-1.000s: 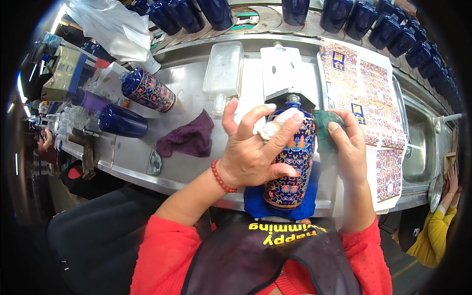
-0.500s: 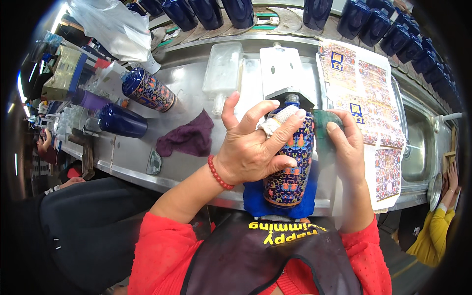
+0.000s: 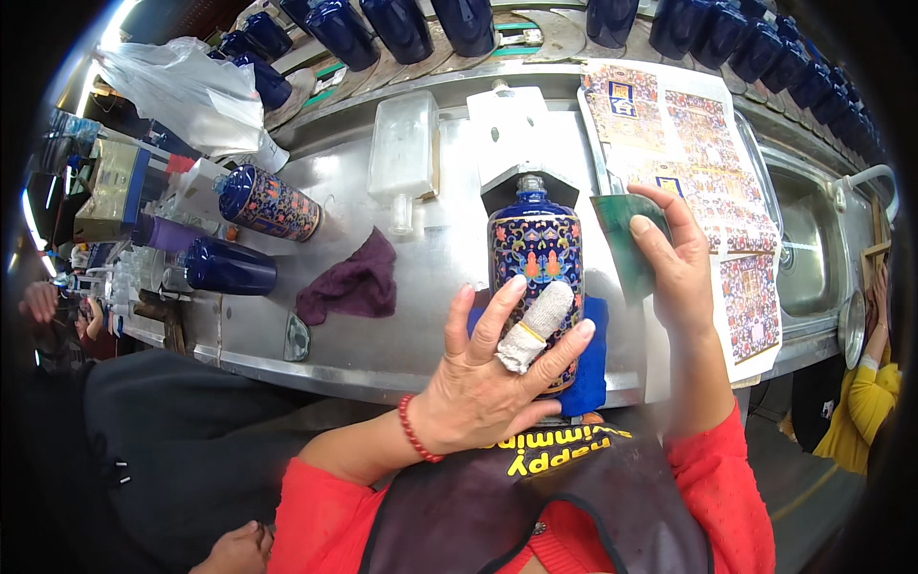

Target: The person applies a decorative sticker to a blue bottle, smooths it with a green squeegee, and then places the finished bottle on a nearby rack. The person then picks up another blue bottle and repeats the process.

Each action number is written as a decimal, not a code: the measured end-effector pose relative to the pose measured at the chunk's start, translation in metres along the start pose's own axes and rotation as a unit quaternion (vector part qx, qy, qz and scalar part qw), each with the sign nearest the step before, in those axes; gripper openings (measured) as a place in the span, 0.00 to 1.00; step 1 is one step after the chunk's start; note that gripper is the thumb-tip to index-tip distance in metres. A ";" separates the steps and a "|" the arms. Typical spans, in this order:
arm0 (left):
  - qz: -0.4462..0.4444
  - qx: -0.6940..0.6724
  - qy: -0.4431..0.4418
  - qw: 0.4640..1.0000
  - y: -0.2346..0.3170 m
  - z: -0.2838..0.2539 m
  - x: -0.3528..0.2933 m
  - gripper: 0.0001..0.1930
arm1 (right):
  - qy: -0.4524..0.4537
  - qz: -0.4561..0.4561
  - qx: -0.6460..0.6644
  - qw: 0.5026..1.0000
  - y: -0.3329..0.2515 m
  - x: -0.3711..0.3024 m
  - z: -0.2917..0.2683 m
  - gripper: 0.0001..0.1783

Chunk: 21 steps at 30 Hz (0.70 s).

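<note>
A dark blue bottle (image 3: pixel 535 234) with a colourful floral pattern lies in front of me, its neck pointing away toward a notched white stand (image 3: pixel 507 134). Under its near end is a bright blue cloth (image 3: pixel 593 349). My left hand (image 3: pixel 478 383) is spread over the bottle's lower part, fingers apart, holding nothing; whether the fingertips touch the surface is unclear. A whitish fabric cover (image 3: pixel 545 318) with a yellow band sits on one finger. My right hand (image 3: pixel 681 263) pinches a thin dark green scraper-like sheet (image 3: pixel 622 239) just right of the bottle.
Printed pattern sheets (image 3: pixel 703 167) lie at right, before a sink (image 3: pixel 801 234). Left are a clear glass bottle (image 3: pixel 402 148), a purple cloth (image 3: pixel 359 279), a patterned bottle (image 3: pixel 274 203) and a plain blue bottle (image 3: pixel 231 267). Blue bottles (image 3: pixel 397 29) line the back. Co-workers stand both sides, one yellow-sleeved (image 3: pixel 856 407).
My left hand has moved down the bottle toward me, uncovering its neck and shoulder. The bottle now faces pattern-up more squarely. My right hand still holds the green sheet, slightly apart.
</note>
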<state>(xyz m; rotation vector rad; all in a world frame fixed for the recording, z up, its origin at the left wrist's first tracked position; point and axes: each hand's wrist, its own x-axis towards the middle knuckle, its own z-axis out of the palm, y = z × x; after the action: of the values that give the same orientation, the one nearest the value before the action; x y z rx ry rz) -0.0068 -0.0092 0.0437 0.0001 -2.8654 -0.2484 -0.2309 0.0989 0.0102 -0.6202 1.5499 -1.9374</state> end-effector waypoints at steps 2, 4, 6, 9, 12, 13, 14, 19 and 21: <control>-0.025 0.023 0.064 0.997 0.002 0.023 -0.009 0.38 | -0.013 -0.019 -0.018 1.000 -0.001 0.000 0.001 0.18; -0.031 0.011 0.091 0.995 -0.003 0.037 -0.020 0.39 | -0.010 -0.029 -0.022 0.999 -0.002 0.001 0.001 0.18; -0.038 -0.062 0.149 0.986 -0.011 0.045 -0.030 0.46 | -0.008 -0.034 -0.018 0.999 -0.004 -0.001 0.000 0.18; -0.054 -0.169 0.171 0.969 -0.022 0.049 -0.036 0.49 | -0.002 0.004 0.006 1.000 -0.005 -0.005 0.000 0.17; -0.062 -0.206 0.158 0.964 -0.036 0.042 -0.031 0.55 | -0.028 -0.003 0.005 1.000 -0.004 -0.009 0.003 0.17; -0.065 -0.205 0.166 0.962 -0.044 0.040 -0.025 0.56 | -0.030 -0.002 0.009 0.999 -0.004 -0.010 0.004 0.17; -0.072 -0.204 0.178 0.960 -0.053 0.037 -0.018 0.58 | -0.033 0.004 0.006 0.999 -0.003 -0.011 0.004 0.17; -0.019 -0.080 0.122 0.989 -0.075 0.030 0.013 0.52 | -0.028 -0.004 0.000 1.000 0.001 -0.012 0.000 0.17; -0.008 -0.071 0.139 0.988 -0.081 0.025 0.019 0.50 | -0.020 0.000 0.000 1.000 -0.001 -0.012 -0.001 0.17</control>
<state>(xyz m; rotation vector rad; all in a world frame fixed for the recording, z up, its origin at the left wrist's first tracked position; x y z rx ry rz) -0.0332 -0.0850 0.0114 0.0293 -2.5669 -0.4201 -0.2229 0.1081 0.0105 -0.6549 1.5261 -1.9138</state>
